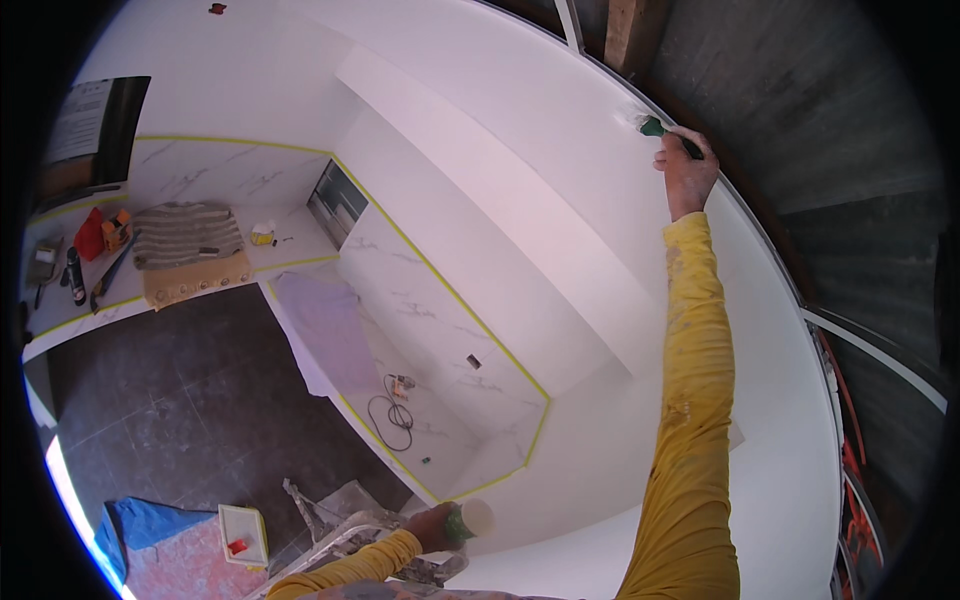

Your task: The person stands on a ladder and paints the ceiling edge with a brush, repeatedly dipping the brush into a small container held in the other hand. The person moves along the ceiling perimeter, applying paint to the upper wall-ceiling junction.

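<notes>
My right hand (690,180) reaches far up, closed around the green handle of a paintbrush (652,126). Its bristles press on the white wall (560,100) close to the top edge, where a whiter wet-looking patch shows around them. Low in the view, my left hand (430,527) is wrapped around a small cup (478,517) with a green side and a pale top. What the cup contains is hard to make out. Both arms wear yellow sleeves, the right one spotted with paint.
Beneath my left arm stands a paint-spattered stepladder (345,535). Yellow tape (440,285) borders marble-patterned panels above counters. A lilac cloth (325,325), a coiled cable (390,420), and a striped cloth (190,237) lie on the counters. A blue sheet (160,522) and a white tray (243,535) lie on the dark floor.
</notes>
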Motion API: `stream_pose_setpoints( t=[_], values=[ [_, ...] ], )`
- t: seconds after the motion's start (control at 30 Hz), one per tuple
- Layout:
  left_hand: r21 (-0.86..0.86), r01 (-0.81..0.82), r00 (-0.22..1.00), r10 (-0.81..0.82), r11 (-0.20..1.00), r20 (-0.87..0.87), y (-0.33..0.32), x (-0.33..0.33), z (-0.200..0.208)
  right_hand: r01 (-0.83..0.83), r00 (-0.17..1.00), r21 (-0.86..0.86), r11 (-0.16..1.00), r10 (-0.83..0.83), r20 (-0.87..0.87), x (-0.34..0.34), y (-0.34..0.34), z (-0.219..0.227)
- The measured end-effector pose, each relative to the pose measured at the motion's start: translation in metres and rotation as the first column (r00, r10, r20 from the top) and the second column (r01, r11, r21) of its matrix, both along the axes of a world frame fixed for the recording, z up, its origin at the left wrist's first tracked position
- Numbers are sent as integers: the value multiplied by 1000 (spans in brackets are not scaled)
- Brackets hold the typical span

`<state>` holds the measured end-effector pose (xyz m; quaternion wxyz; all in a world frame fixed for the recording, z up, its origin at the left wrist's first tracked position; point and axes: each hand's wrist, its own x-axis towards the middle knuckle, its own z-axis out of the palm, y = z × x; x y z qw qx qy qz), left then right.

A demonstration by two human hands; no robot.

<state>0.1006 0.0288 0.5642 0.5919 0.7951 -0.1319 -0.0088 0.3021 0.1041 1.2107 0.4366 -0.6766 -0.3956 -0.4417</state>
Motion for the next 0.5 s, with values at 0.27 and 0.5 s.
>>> stream_pose_setpoints(
  t=[0.27,0.5],
  values=[
    [33,-9,1000,10,999,-26,-3,1,-2,29,998,31,999,-28,-60,-14,-16,6],
    [51,-8,999,10,999,-31,-1,1,-4,61,997,42,997,-59,-46,-23,-42,10]
  ],
)
